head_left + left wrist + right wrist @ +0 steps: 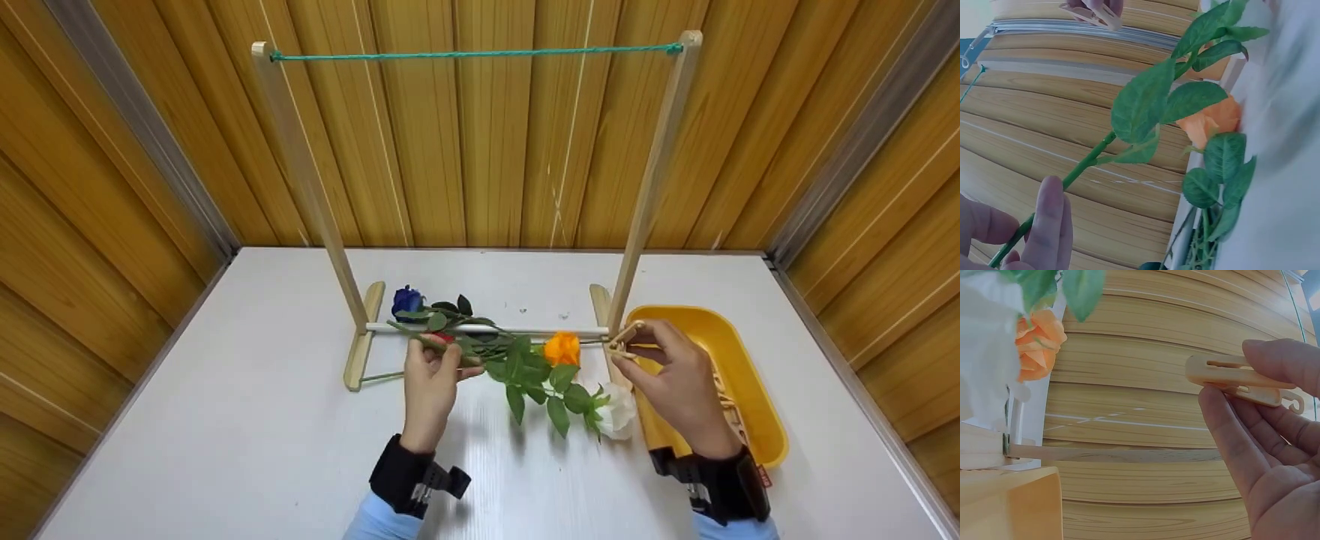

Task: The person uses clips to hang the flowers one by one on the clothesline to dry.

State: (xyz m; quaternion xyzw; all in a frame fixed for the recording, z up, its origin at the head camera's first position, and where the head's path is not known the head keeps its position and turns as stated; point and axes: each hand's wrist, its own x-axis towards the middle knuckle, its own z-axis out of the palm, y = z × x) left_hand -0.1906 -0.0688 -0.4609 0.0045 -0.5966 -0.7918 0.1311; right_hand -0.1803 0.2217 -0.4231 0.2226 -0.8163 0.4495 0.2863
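Note:
My left hand (431,386) pinches the green stem (1081,166) of a white artificial rose (616,412) between thumb and fingers. Its leafy stem slants right, so the bloom hangs low near my right hand (679,379). That hand grips a beige clothes peg (1235,379) with a small hook at one end, between thumb and fingertips. Beneath the left hand's stem lie other roses: an orange one (562,349), a blue one (407,301) and a red one (444,337), mostly hidden by the hand.
A wooden frame with two posts (660,180) carries a green cord (480,54) across its top. The yellow tray (769,439) at right holds several more pegs (731,412). A white crossbar (480,328) joins the frame's feet on the white table (225,420).

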